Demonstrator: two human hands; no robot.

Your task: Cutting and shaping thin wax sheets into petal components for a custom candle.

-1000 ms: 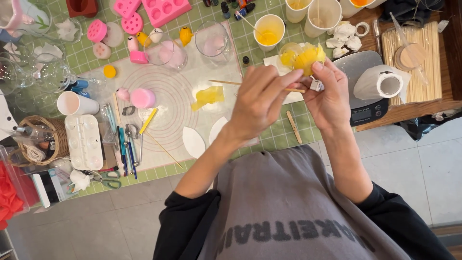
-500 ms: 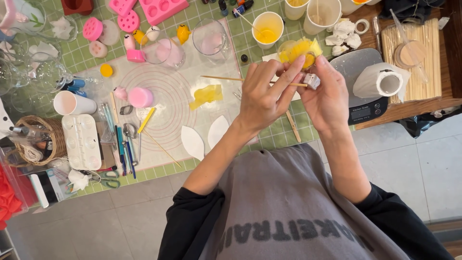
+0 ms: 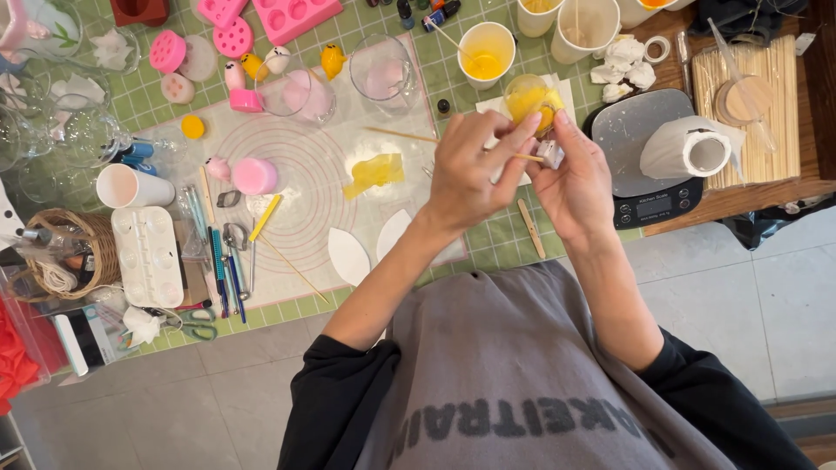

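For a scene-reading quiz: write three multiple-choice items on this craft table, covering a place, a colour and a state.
1. Where is the digital kitchen scale?
A. On the woven basket
B. On the table to the right of the hands
C. On the floor

2. What colour is the liquid in the paper cup just beyond the hands?
A. Yellow
B. Blue
C. Black

3. How is the small clear cup?
A. Tipped over on the mat
B. Stacked in the pink mould
C. Held between the left hand and the right hand

Answers:
1 B, it sits beside the right hand.
2 A, the cup shows yellow inside.
3 C, fingertips of both hands close on it.
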